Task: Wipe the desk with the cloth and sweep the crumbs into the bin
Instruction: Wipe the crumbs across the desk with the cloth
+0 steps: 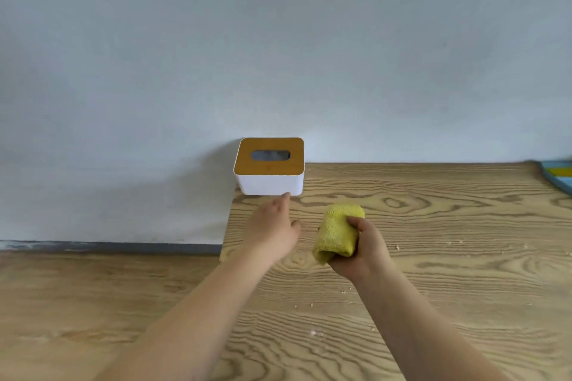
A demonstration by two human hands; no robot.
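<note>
Beside the tissue box (269, 167), an open left hand (272, 227) reaches while the right hand (360, 249) grips a yellow cloth (337, 233); careless wiping could scatter crumbs (397, 247) floorward.

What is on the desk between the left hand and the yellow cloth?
Nothing: in the head view only bare wood desk shows between the left hand and the yellow cloth.
</note>
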